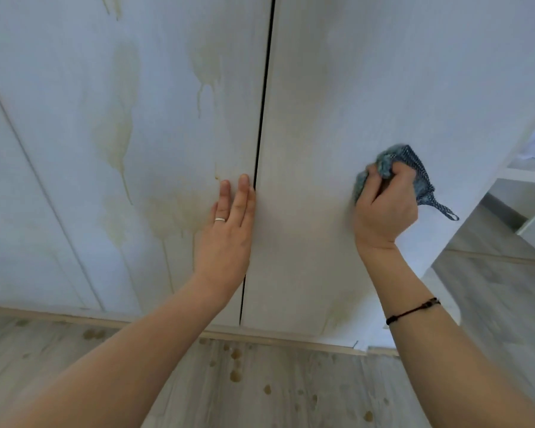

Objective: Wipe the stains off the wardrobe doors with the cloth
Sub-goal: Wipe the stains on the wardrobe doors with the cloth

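Directly ahead of you, the left wardrobe door (74, 118) and the right wardrobe door (383, 72) fill most of the view, parted by a thin dark gap (261, 118). Below them a pale plinth (167, 322) meets the grey wood-look floor (59, 366). At the far right edge you can see part of a white shelf (525, 177).

Your left hand (229, 230) lies flat on the left wardrobe door, right at its edge beside the gap. Its fingers (243, 193) are straight and close together, pressing on the panel and holding nothing.

Your right hand (383, 208) is on the right wardrobe door, well apart from the left hand and at about the same height. Its fingers (376, 180) are curled tight round the blue cloth (414, 168). The cloth is bunched in your grip against the panel, and a small loop of it hangs out to the right.

Yellowish stains (118, 131) with drip trails run down the left wardrobe door, and one patch lies just left of your left hand. A fainter stain (337, 310) sits low on the right wardrobe door, beside your right forearm. Brownish spots (235, 375) dot the floor below the plinth.

A thin dark bracelet (413, 310) circles your right forearm, and a pale ring (219, 219) sits on one finger of your left hand.
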Available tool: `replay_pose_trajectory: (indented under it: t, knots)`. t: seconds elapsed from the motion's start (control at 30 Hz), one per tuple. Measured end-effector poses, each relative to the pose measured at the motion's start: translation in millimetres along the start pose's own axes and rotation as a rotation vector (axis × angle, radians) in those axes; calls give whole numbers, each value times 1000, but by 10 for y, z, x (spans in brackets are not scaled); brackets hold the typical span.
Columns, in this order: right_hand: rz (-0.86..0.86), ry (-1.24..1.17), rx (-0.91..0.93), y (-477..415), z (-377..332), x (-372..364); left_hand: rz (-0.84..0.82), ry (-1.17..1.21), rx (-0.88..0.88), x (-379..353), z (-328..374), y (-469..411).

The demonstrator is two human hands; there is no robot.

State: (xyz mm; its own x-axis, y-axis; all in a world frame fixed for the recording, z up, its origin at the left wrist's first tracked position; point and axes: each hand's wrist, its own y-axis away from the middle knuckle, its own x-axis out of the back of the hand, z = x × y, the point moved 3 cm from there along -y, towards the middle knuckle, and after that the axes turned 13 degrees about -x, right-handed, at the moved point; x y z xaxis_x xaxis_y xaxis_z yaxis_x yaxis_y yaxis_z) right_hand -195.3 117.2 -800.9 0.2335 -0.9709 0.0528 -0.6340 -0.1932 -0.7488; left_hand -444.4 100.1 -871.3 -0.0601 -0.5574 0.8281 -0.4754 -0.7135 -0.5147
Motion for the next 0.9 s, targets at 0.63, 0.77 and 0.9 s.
replay_pose_trajectory:
  t: [0.63,0.77,0.9]
  knots:
    - [-176,-125,123,364,-968,-271,-47,161,2,120,-81,22]
    - [-181,-132,175,510,-1197,-342,-33,150,-28,154,-78,44]
    - [-435,-99,720,1426,-438,-372,-73,81,-1,179,-43,76]
